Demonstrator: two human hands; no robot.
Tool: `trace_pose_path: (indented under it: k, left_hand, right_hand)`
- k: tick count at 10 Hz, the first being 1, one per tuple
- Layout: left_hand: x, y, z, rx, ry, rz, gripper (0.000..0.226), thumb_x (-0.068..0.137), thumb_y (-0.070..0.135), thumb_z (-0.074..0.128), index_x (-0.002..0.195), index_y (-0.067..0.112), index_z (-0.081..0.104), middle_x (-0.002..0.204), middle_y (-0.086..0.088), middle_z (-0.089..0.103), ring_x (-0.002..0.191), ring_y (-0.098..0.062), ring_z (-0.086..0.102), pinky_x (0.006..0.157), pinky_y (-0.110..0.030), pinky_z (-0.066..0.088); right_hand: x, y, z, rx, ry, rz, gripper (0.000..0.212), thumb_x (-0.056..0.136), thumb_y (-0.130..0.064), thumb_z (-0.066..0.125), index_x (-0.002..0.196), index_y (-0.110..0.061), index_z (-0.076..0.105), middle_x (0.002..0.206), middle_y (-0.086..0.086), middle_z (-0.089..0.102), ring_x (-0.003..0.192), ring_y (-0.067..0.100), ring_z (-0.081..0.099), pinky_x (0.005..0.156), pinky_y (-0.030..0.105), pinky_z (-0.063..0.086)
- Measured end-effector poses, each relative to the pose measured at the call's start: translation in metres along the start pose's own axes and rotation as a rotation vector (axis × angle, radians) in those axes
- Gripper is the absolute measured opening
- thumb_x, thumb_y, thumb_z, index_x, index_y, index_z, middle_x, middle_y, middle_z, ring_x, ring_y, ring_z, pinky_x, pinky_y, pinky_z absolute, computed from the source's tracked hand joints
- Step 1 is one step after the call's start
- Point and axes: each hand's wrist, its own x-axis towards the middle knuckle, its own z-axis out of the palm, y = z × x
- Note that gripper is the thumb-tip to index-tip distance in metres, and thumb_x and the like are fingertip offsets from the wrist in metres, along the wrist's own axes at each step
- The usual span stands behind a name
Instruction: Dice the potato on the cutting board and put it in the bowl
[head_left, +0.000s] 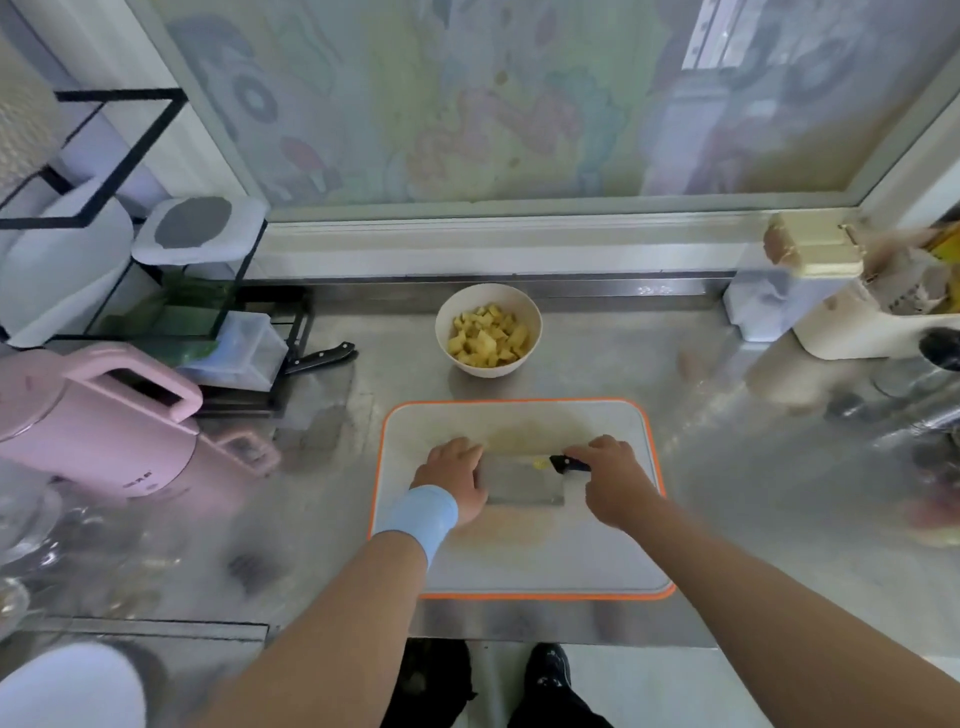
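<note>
A white cutting board (519, 551) with an orange rim lies on the steel counter in front of me. A cleaver (524, 480) lies flat on it, blade to the left, black handle to the right. My right hand (615, 480) grips the handle. My left hand (454, 475), with a light blue wristband, rests against the blade's left end. A small yellow potato piece (540, 462) sits at the blade's top edge near the handle. Beyond the board stands a cream bowl (488, 291) holding several yellow potato dice (488, 338).
A pink kettle (98, 421) stands at the left, and a black-handled knife (319, 357) lies by a black wire rack (171, 291). White containers (810, 280) are at the back right. Glassware sits at the far left and right edges. A window runs behind the counter.
</note>
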Motion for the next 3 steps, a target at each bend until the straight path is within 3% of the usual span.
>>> trace_pose_path:
  k: [1,2,3]
  left_hand:
    - [0.003,-0.008,0.003,0.003,0.033,0.011,0.055,0.090,0.031,0.049,0.143,0.026,0.035,0.154,0.004,0.017,0.140,-0.021,0.014,0.106,-0.036,0.033]
    - [-0.003,-0.011,-0.003,-0.015,0.014,0.000,0.058,0.092,0.032,0.048,0.147,0.025,0.029,0.153,0.004,0.018,0.140,-0.020,0.014,0.108,-0.036,0.031]
    - [-0.010,-0.013,-0.012,-0.094,0.041,0.000,0.060,0.093,0.031,0.045,0.149,0.024,0.025,0.153,0.002,0.021,0.140,-0.022,0.017,0.110,-0.038,0.029]
  right_hand:
    - [0.008,-0.009,0.009,0.034,0.001,-0.059,0.057,0.083,0.005,0.045,0.130,-0.021,0.062,0.122,0.010,0.050,0.116,0.031,0.043,0.095,0.030,0.040]
    - [0.006,-0.027,0.007,-0.004,-0.046,-0.074,0.051,0.087,0.001,0.043,0.128,-0.020,0.062,0.126,0.011,0.048,0.115,0.031,0.042,0.096,0.031,0.040]
    - [-0.003,-0.036,0.000,-0.013,-0.032,-0.039,0.054,0.090,-0.005,0.044,0.139,-0.025,0.053,0.136,0.007,0.043,0.125,0.029,0.037,0.104,0.035,0.038]
